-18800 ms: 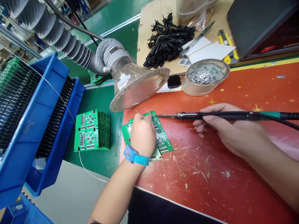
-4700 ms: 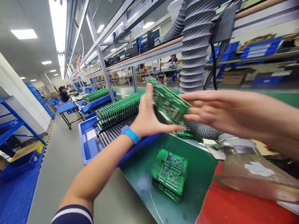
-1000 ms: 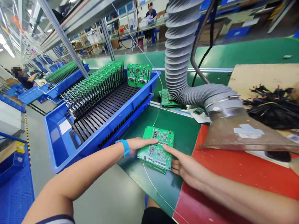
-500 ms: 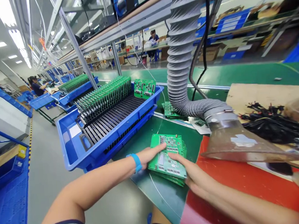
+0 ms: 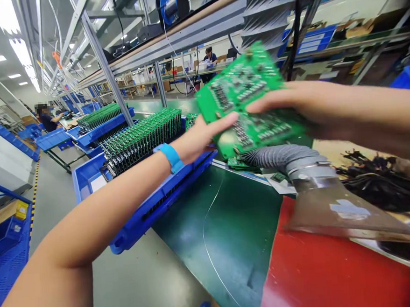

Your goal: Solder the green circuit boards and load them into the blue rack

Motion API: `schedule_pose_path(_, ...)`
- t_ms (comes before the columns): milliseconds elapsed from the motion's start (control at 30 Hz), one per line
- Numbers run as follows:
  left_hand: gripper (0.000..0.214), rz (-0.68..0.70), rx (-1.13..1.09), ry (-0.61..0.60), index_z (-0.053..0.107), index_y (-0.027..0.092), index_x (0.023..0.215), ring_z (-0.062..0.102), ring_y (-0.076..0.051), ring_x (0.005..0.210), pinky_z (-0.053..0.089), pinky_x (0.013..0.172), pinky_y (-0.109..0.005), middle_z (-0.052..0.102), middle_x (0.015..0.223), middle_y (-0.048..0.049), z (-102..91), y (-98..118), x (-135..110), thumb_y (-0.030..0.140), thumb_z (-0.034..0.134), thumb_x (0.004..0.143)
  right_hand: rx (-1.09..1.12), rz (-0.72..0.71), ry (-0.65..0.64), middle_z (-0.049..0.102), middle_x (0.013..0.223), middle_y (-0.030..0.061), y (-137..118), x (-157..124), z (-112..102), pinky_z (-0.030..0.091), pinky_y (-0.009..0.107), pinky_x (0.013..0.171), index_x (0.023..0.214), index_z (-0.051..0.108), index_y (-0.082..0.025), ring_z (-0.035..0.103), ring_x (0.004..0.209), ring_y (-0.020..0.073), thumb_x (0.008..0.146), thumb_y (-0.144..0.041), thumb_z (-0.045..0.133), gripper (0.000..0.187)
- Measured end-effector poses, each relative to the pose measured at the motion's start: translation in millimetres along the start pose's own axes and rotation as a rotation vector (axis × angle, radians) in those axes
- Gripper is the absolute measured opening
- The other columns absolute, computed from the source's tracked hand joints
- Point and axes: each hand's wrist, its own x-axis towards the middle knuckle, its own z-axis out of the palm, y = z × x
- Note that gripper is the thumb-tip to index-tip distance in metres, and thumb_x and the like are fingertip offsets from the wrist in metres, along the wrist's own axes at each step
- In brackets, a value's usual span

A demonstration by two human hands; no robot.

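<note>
Raised above the bench, a stack of green circuit boards (image 5: 246, 99) is held between both hands, slightly blurred. My left hand (image 5: 208, 132) grips its left edge, thumb across the top board; a blue band is on that wrist. On the right side, my right hand (image 5: 286, 103) clasps the stack with its thumb on top, its other fingers hidden beneath. Left of the stack stands a blue bin (image 5: 132, 217) with a row of upright circuit boards (image 5: 142, 137) in it. More boards (image 5: 242, 164) lie on the bench under the grey hose.
A ribbed grey hose (image 5: 282, 156) ends in a brownish hood (image 5: 327, 201) at right. Below it lies a red mat (image 5: 325, 266) on the green bench top (image 5: 231, 226). Black cables (image 5: 378, 174) are heaped at far right. A metal upright (image 5: 105, 62) rises behind the bin.
Both hands have lifted the stack of circuit boards off the green bench top, upward and away from me, in front of the hose. The stack has tilted.
</note>
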Motion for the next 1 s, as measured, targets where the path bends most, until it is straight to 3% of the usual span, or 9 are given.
schedule_pose_path(100, 0.036, -0.006, 0.137, 0.128, 0.048, 0.022, 0.123, 0.061, -0.023, 0.102, 0.048, 0.089, -0.040, 0.060, 0.120, -0.0055, -52.7, -3, 25, 0.032, 0.050, 0.088, -0.057, -0.155, -0.159, 0.061, 0.102, 0.0047, -27, 58, 21, 0.052, 0.035, 0.071, 0.107, 0.057, -0.014, 0.061, 0.085, 0.0174, 0.084, -0.033, 0.052, 0.030)
schedule_pose_path(167, 0.033, -0.031, 0.198, 0.212, 0.052, 0.018, 0.119, 0.060, -0.019, 0.104, 0.046, 0.092, -0.034, 0.064, 0.114, -0.0062, -80.4, -13, 35, 0.034, 0.044, 0.091, -0.142, -0.181, -0.193, 0.060, 0.101, 0.0046, -33, 91, 37, 0.051, 0.035, 0.073, 0.106, 0.056, -0.013, 0.060, 0.088, 0.0172, 0.089, -0.032, 0.044, 0.029)
schedule_pose_path(300, 0.034, -0.058, 0.266, 0.313, 0.055, 0.014, 0.115, 0.059, -0.014, 0.106, 0.046, 0.092, -0.026, 0.065, 0.112, -0.0071, -111.0, -40, 42, 0.031, 0.035, 0.094, -0.337, -0.142, -0.226, 0.056, 0.112, 0.0078, -29, 140, 66, 0.050, 0.040, 0.077, 0.113, 0.052, -0.016, 0.058, 0.094, 0.0187, 0.084, -0.032, 0.052, 0.033)
schedule_pose_path(500, 0.042, -0.257, 0.439, 0.414, 0.063, 0.006, 0.093, 0.067, -0.019, 0.085, 0.055, 0.077, -0.029, 0.070, 0.087, -0.0145, -131.7, -68, 42, 0.044, 0.047, 0.086, -0.539, -0.029, -0.269, 0.056, 0.115, 0.0084, -16, 179, 95, 0.048, 0.043, 0.082, 0.112, 0.054, -0.016, 0.056, 0.099, 0.0203, 0.084, -0.031, 0.053, 0.032)
schedule_pose_path(600, 0.043, -0.331, 0.589, 0.481, 0.065, 0.008, 0.075, 0.067, -0.027, 0.080, 0.055, 0.074, -0.038, 0.069, 0.073, -0.0154, -144.6, -63, 39, 0.051, 0.063, 0.071, -0.573, -0.026, -0.308, 0.057, 0.112, 0.0081, -12, 188, 98, 0.048, 0.043, 0.082, 0.108, 0.056, -0.016, 0.056, 0.098, 0.0198, 0.083, -0.032, 0.053, 0.029)
schedule_pose_path(667, 0.040, -0.312, 0.706, 0.535, 0.065, 0.011, 0.070, 0.064, -0.033, 0.088, 0.050, 0.082, -0.044, 0.069, 0.075, -0.0153, -149.9, -53, 36, 0.050, 0.072, 0.061, -0.589, -0.051, -0.308, 0.057, 0.112, 0.0081, -10, 192, 98, 0.047, 0.044, 0.083, 0.107, 0.056, -0.015, 0.056, 0.099, 0.0203, 0.083, -0.032, 0.054, 0.029)
schedule_pose_path(733, 0.039, -0.223, 0.807, 0.595, 0.065, 0.013, 0.079, 0.056, -0.035, 0.106, 0.039, 0.096, -0.045, 0.068, 0.093, -0.0157, -149.4, -43, 35, 0.048, 0.072, 0.063, -0.603, -0.076, -0.306, 0.057, 0.113, 0.0082, -8, 193, 97, 0.047, 0.044, 0.084, 0.108, 0.056, -0.015, 0.056, 0.100, 0.0205, 0.083, -0.032, 0.054, 0.030)
schedule_pose_path(833, 0.044, -0.043, 0.896, 0.664, 0.053, 0.016, 0.113, 0.036, -0.026, 0.127, 0.023, 0.108, -0.037, 0.050, 0.129, -0.0128, -140.7, -36, 42, 0.045, 0.055, 0.080, -0.609, -0.103, -0.289, 0.055, 0.117, 0.0087, -5, 192, 99, 0.047, 0.044, 0.084, 0.112, 0.054, -0.016, 0.055, 0.101, 0.0210, 0.084, -0.034, 0.053, 0.033)
schedule_pose_path(1000, 0.050, 0.029, 0.906, 0.671, 0.038, 0.012, 0.128, 0.031, -0.021, 0.131, 0.022, 0.107, -0.032, 0.040, 0.138, -0.0144, -137.0, -48, 63, 0.045, 0.035, 0.090, -0.560, -0.214, -0.213, 0.052, 0.121, 0.0092, -4, 190, 112, 0.046, 0.045, 0.085, 0.116, 0.051, -0.018, 0.054, 0.103, 0.0216, 0.085, -0.035, 0.050, 0.035)
